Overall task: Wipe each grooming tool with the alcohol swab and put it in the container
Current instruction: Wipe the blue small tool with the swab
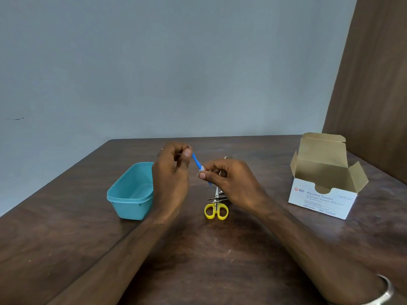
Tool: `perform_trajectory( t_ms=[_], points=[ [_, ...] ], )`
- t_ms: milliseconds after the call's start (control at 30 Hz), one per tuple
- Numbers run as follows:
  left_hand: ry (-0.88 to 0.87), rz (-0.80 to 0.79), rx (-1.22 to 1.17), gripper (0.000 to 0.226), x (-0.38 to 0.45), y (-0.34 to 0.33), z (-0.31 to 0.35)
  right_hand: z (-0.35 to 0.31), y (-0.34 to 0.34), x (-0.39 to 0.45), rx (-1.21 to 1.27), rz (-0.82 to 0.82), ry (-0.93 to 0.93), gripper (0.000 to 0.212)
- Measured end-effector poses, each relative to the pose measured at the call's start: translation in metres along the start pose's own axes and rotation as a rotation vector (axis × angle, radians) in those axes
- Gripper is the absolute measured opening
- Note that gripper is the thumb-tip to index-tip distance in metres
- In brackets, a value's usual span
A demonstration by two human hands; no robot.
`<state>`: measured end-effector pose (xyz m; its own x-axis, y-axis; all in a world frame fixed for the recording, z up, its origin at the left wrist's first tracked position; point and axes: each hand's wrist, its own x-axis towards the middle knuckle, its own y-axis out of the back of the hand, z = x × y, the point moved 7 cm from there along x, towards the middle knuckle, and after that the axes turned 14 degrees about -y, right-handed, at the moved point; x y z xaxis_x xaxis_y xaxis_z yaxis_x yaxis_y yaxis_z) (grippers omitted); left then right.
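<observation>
Left hand: the left hand [170,170] is raised above the middle of the desk [220,249], fingers curled, pinching the upper end of a thin blue tool [196,162].
Right hand: the right hand [231,179] is beside it, thumb and fingers pinching a small white swab [201,171] folded round the blue tool partway down its length.
Blue tool: tilted, its top towards the left hand, its lower tip showing below the right thumb.
Container: a teal tub [130,192], open, stands on the desk just left of the left hand; the left wrist hides part of its right wall.
Scissors: small scissors with yellow handles [216,209] lie on the desk beneath the hands, blades pointing towards the far edge and partly hidden by the right hand; another thin metal tool lies across them, too hidden to name.
Box: an open white box of alcohol swabs [322,194] stands near the right edge, well apart from the hands.
Wrist: a metal bangle [384,291] sits on the right forearm.
</observation>
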<state>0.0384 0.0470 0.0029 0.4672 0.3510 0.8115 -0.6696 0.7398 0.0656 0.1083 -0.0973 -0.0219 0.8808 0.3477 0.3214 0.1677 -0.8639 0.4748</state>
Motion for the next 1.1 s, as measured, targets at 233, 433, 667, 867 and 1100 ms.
perform_trajectory(
  t_ms=[233,433,667,867,1100],
  points=[
    [0.124,-0.033,-0.166,0.014,-0.001,-0.004,-0.006,0.002,0.000,0.000,-0.089,-0.023,0.004,0.012],
    [0.147,-0.106,-0.263,0.017,0.000,-0.010,-0.003,0.002,-0.002,-0.001,-0.053,-0.081,-0.001,0.016],
    [0.161,0.007,-0.237,0.007,0.004,0.001,-0.005,0.003,0.000,-0.001,-0.010,-0.063,-0.029,0.010],
    [0.156,0.111,-0.271,0.011,0.007,0.008,-0.005,0.003,0.003,0.000,-0.054,-0.036,-0.030,0.010],
    [0.152,0.169,-0.316,0.008,0.010,0.012,-0.005,0.005,0.012,0.004,0.068,0.001,-0.059,0.006]
  ],
)
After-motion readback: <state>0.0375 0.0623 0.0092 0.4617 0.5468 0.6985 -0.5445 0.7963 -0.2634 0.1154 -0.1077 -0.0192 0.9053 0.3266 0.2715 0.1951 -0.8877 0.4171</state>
